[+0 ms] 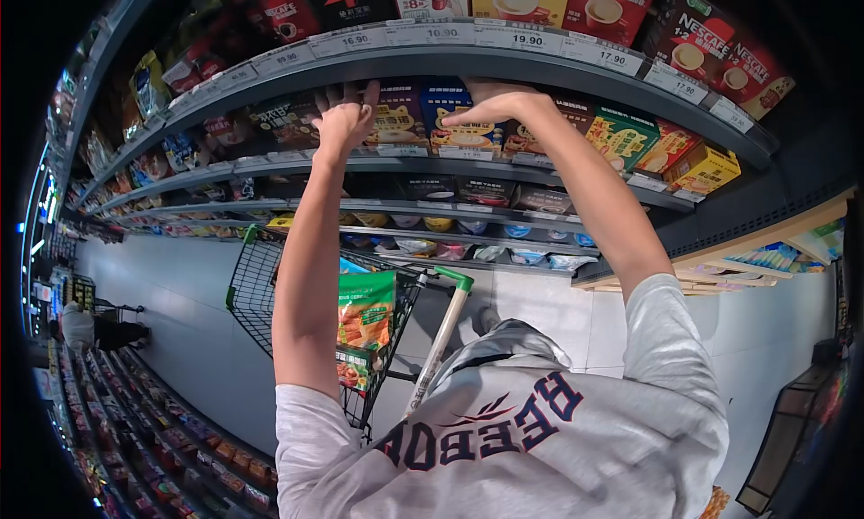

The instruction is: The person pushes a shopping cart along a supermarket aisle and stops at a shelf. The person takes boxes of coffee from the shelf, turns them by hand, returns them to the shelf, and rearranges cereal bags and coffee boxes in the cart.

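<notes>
Both my arms reach into a middle shelf of boxed drinks. My left hand (346, 116) has its fingers spread, in front of a dark box and beside a purple-brown box (398, 114) with a cup picture. My right hand (493, 101) is at a blue and yellow box (462, 123); its thumb stretches across the upper front, and its other fingers reach in under the shelf above, partly hidden. Whether the right hand touches the box is hard to tell. Green boxes (623, 139) and a yellow box (702, 172) stand further right.
Above runs a shelf edge with price tags (526, 40) and red Nescafe boxes (607, 13). Below me stands a shopping cart (261, 271) holding a green cereal bag (367, 307). A wooden rack (720, 271) is at right. Another person (79, 325) is far left in the aisle.
</notes>
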`<state>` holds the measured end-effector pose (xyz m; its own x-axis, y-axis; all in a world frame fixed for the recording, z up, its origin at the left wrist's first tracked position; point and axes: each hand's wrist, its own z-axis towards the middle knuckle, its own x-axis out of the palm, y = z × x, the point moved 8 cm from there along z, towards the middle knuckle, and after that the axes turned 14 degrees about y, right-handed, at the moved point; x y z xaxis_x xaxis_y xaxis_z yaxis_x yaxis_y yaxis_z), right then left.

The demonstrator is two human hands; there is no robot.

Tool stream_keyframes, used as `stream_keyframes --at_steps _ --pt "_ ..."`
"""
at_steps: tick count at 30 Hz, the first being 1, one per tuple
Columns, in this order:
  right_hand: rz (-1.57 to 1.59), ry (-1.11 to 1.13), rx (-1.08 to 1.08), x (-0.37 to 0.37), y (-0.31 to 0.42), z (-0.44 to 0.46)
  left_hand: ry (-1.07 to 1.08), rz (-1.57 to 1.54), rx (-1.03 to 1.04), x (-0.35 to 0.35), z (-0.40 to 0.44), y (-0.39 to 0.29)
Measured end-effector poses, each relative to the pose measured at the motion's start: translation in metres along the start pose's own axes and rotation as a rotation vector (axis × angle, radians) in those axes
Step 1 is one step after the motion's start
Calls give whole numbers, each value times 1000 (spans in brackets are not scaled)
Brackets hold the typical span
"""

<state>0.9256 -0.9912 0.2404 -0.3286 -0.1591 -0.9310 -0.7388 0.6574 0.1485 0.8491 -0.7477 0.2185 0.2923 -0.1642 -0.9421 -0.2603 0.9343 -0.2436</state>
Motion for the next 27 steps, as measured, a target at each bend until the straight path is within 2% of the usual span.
stream_keyframes --at_steps 4,7,8,11,12,15,16,17,18,20,22,24,27 --pt "23 -62 14 -3 4 -6 -99 11 59 -2 -3 -4" --pt "-69 -205 -151 -21 35 -33 -245 97 146 -29 -25 -21" --pt "39 -70 -52 -16 39 -45 -282 7 179 -40 -36 -27" --pt "-12 -328 -198 -20 61 -79 -355 -268 239 -69 -80 -47" --pt "-65 -601 -340 -23 69 -96 -365 -365 235 -75 -92 -50" --pt "227 -670 -444 -41 81 -137 -440 -595 340 -116 -139 -64" --pt "340 -735 -493 -52 89 -161 -455 -818 350 -127 -152 -59" --pt "447 -871 -571 -65 96 -187 -506 -913 314 -158 -175 -63" --pt "562 -1001 -644 -74 101 -211 -658 -935 435 -195 -199 -68" --pt "668 -1217 -946 -90 109 -261 -902 -954 697 -262 -250 -78" --pt "790 -1245 -1176 -99 120 -288 -915 -1024 944 -304 -284 -89" --pt "915 -1174 -1358 -107 132 -302 -813 -1099 1069 -326 -300 -96" --pt "1028 -1066 -1489 -114 149 -306 -723 -1131 1115 -337 -316 -98"
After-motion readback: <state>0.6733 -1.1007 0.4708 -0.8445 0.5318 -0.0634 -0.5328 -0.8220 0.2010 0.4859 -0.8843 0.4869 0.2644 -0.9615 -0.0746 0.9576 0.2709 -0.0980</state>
